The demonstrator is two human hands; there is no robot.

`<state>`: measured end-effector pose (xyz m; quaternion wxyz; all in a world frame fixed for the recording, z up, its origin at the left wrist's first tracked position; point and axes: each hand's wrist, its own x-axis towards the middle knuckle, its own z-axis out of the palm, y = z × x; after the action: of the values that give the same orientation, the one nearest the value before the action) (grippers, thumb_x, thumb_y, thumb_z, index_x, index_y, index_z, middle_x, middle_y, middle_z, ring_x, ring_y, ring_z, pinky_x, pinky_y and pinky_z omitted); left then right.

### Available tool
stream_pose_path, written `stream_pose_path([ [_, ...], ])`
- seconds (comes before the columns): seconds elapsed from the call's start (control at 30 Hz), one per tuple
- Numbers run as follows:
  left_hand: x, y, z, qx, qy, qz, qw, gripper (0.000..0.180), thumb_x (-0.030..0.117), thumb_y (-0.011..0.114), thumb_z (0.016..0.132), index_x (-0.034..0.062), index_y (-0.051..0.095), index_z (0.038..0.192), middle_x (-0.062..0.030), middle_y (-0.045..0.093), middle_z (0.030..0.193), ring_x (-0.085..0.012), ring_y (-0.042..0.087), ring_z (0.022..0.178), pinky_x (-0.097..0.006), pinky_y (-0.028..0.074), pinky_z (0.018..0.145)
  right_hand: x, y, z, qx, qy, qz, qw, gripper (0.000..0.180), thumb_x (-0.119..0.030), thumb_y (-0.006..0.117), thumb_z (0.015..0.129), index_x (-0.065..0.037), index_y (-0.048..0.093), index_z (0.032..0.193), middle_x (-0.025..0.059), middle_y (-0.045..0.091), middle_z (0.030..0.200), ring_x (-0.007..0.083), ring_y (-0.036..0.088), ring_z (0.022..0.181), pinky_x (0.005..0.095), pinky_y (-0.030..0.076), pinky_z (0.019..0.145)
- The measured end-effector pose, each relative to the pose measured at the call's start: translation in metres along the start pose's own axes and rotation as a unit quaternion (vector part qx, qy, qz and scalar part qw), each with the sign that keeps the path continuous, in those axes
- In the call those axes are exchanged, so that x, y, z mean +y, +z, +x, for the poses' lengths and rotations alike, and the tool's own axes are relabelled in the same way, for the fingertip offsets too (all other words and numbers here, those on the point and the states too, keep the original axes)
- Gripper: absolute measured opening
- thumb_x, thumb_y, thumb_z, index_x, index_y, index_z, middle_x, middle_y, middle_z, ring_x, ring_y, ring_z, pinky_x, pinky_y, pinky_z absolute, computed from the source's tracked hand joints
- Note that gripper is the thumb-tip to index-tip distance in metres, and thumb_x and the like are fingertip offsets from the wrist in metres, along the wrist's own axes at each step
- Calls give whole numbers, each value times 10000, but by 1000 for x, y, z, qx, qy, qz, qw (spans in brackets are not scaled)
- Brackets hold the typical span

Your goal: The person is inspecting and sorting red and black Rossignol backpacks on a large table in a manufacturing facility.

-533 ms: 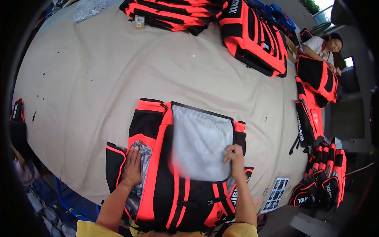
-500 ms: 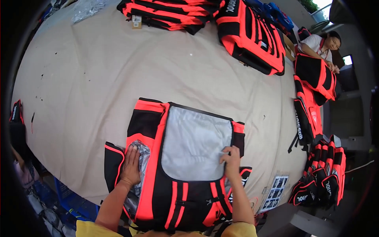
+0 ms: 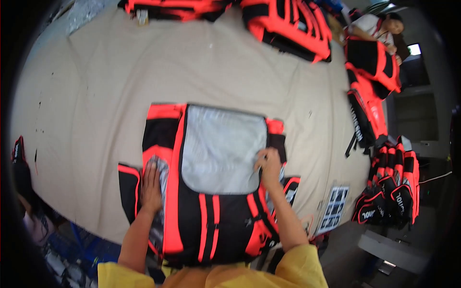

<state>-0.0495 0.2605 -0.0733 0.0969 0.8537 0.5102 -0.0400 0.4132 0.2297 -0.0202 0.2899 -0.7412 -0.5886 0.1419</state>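
Note:
A black and bright orange-red backpack (image 3: 189, 225) lies flat before me, its large grey panel (image 3: 223, 149) facing up. My left hand (image 3: 152, 189) rests with fingers stretched out on the silver-lined opening of the left side pocket, whose black flap (image 3: 128, 192) is folded outward. At the right edge of the grey panel, my right hand (image 3: 270, 165) has its fingers curled in, closed on the panel's edge, where the fabric creases. Whether a zipper pull is between those fingers is hidden. Black and orange straps run down the backpack's near half.
Beige cloth covers the wide table (image 3: 96, 105). More backpacks (image 3: 288, 31) are piled at the far side. At right, a co-worker (image 3: 372, 29) handles another backpack (image 3: 372, 62). Several bag pieces (image 3: 391, 187) hang at the right edge, near a taped picture sheet (image 3: 334, 209).
The whole view has shifted, so the table and backpack sit higher and farther left in the picture. Both hands keep about the same places on the backpack.

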Motion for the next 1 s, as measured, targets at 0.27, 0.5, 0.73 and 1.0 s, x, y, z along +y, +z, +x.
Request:
stream_pose_path([
  [0.27,6,-12,9,28,-1,-42,999,660,160,543,965,16,394,1592,-129,258,1739,-333,173,1634,-490,135,1343,-2,-4,7,-10,-62,-36,997,111,-173,696,723,-145,634,636,22,656,1061,294,603,1090,400,460,889],
  [0.5,17,-15,4,3,-18,-66,998,706,164,553,946,26,373,1615,-126,230,1748,-310,133,1646,-457,144,1343,-7,-12,-1,-35,-75,-94,992,107,-124,705,729,-124,646,640,48,653,1066,290,605,1081,372,474,878],
  [0.73,-1,-18,-8,9,-37,-21,999,812,58,579,862,51,343,1640,-98,221,1760,-273,125,1651,-446,167,1337,-55,-56,161,-487,-18,-83,869,273,61,601,722,-66,783,880,70,734,876,210,677,846,350,539,831],
  [1.0,9,-28,9,-4,-34,-69,997,769,213,652,938,46,358,1629,-117,245,1745,-300,154,1639,-427,179,1334,-80,5,109,125,127,199,964,800,-379,765,989,105,403,1514,209,612,1352,257,690,1057,378,547,943],
])
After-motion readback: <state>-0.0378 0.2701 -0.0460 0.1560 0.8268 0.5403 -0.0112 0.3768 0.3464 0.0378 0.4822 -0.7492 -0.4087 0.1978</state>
